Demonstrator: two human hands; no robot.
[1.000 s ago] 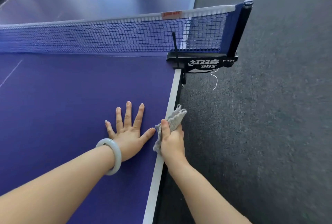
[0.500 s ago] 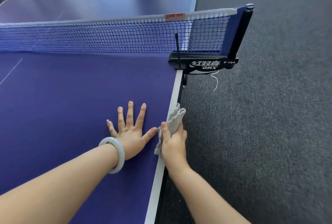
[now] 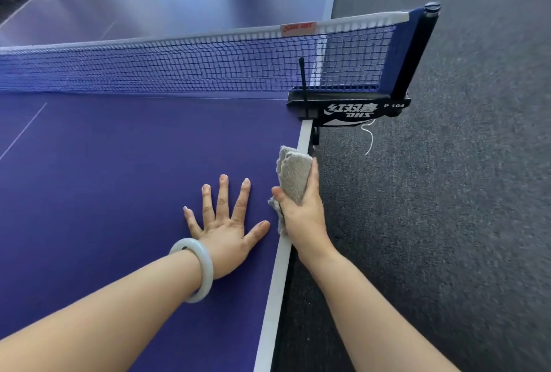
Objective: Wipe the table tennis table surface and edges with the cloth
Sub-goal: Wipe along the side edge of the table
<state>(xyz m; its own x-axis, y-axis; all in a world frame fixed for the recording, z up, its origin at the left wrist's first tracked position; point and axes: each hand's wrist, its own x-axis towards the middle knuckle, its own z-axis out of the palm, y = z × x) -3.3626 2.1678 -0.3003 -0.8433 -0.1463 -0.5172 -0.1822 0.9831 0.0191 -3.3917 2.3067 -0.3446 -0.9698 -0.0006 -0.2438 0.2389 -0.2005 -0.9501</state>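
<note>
In the head view, white print is seen on the black net clamp (image 3: 348, 109) at the table's right edge: Chinese characters, the letters DHS, and "P 104". A red tag (image 3: 297, 27) is sewn on the white top band of the net (image 3: 179, 67); its writing is too blurred to be read.

The left grip (image 3: 222, 231) is laid flat on the blue table (image 3: 119, 177), fingers spread and nothing held, with a pale bangle (image 3: 198, 270) worn at the wrist. The grey cloth (image 3: 293, 174) is clutched in the right grip (image 3: 304, 216) and held at the white edge stripe (image 3: 277, 282), just near of the clamp and just right of the left thumb.

Open blue surface is left to the left, up to the net. Grey carpet (image 3: 447, 222) is seen beyond the right edge.
</note>
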